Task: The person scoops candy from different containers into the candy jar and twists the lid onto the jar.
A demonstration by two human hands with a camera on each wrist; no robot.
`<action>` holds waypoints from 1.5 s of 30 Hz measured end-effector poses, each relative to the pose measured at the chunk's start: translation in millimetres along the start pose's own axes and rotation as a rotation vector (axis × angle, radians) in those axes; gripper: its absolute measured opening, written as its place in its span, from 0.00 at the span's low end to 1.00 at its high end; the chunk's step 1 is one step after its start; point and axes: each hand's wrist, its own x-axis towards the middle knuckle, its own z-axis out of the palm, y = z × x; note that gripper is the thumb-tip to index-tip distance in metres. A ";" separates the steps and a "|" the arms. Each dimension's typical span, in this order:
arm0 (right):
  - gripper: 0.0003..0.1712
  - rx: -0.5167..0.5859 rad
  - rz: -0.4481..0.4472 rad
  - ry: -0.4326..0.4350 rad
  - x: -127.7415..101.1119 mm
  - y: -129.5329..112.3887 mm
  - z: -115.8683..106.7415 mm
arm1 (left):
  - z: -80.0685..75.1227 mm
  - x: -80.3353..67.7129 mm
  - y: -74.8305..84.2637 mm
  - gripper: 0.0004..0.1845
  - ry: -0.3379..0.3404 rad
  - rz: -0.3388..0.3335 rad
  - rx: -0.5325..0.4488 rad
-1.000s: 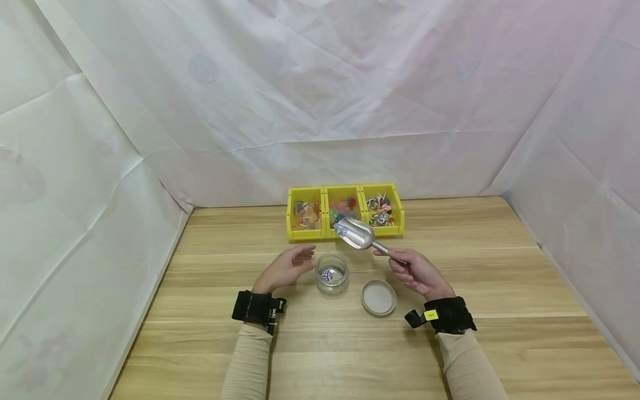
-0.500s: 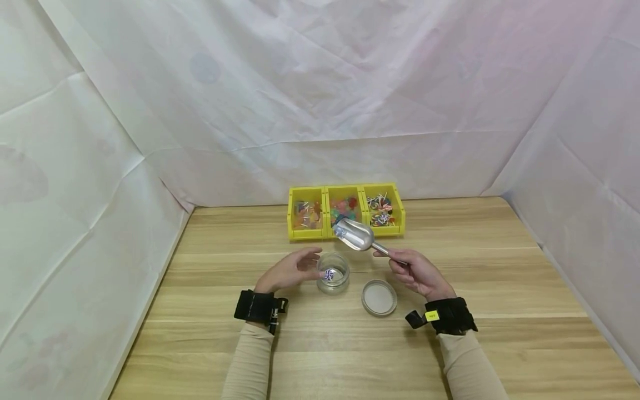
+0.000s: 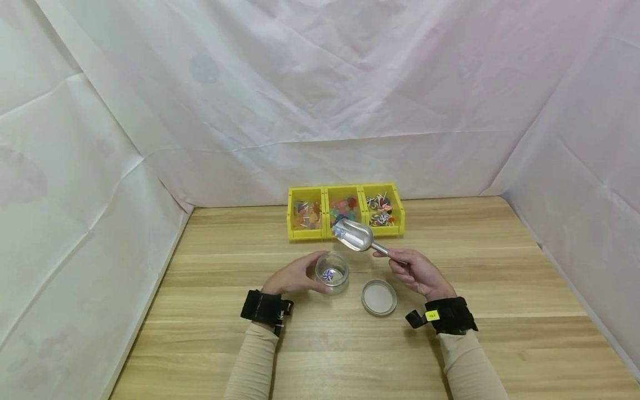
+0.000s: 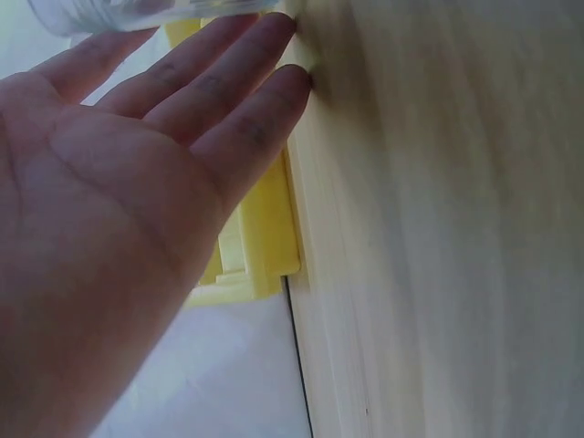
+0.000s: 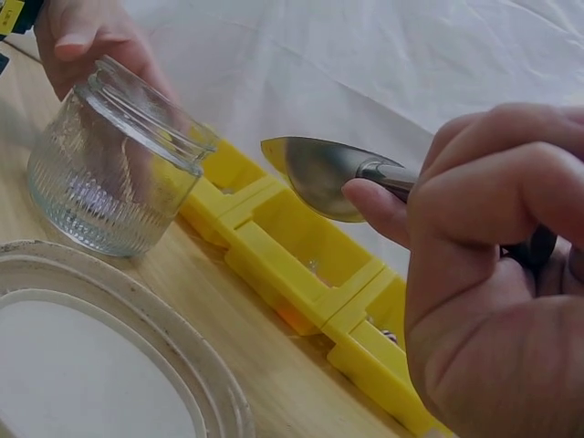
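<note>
Lid: round, lies flat on the wooden table, lower centre of the head view, just right of the jar and apart from it.

Right hand: right of centre, fingers curled round the handle of a metal scoop. The scoop's bowl is raised above the table, up and left of the hand, between jar and bins; something small and pale sits at its far tip, too small to identify.

Left hand: left of centre, fingers nearly straight and spread; fingertips reach the side of the glass jar. Whether they press it cannot be told.

Glass jar: ribbed, open-mouthed, upright at frame centre, one blue-and-white swirled sweet inside.

Yellow bins: three joined compartments at the table's far edge, upper centre, each holding mixed coloured sweets.

White sheeting: drapes behind and on both sides.
</note>
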 end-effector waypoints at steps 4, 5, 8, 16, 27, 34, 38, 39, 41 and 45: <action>0.25 -0.005 0.006 0.010 -0.5 -1.0 1.6 | 4.4 1.4 0.5 0.57 0.004 -0.009 -0.003; 0.25 -0.005 0.008 0.014 -0.6 -1.3 2.0 | 5.3 1.6 1.0 0.58 0.008 -0.014 -0.006; 0.25 -0.009 0.009 0.014 -0.6 -1.2 2.5 | 7.6 2.2 2.1 0.59 0.023 -0.028 -0.012; 0.24 -0.018 -0.011 -0.017 -1.0 -1.6 1.5 | 10.8 4.9 1.6 0.55 0.047 -0.029 0.014; 0.23 -0.012 -0.001 0.023 -3.3 -5.2 1.7 | 10.4 5.0 1.9 0.53 0.083 -0.033 0.002; 0.23 0.007 -0.016 -0.026 -3.3 -5.1 0.0 | 10.1 5.2 1.9 0.54 0.114 -0.050 0.006; 0.23 0.018 -0.021 -0.055 -2.8 -4.8 -0.3 | 10.3 6.0 2.1 0.54 0.126 -0.048 0.012; 0.23 0.015 -0.020 -0.053 -2.7 -4.8 0.0 | 10.4 6.3 2.0 0.54 0.130 -0.045 0.010; 0.23 0.003 -0.016 -0.044 -2.9 -4.6 0.3 | 10.8 6.8 1.6 0.54 0.140 -0.044 0.005; 0.24 -0.027 -0.009 -0.019 -3.2 -4.7 1.6 | 11.3 8.1 1.0 0.53 0.156 -0.045 -0.013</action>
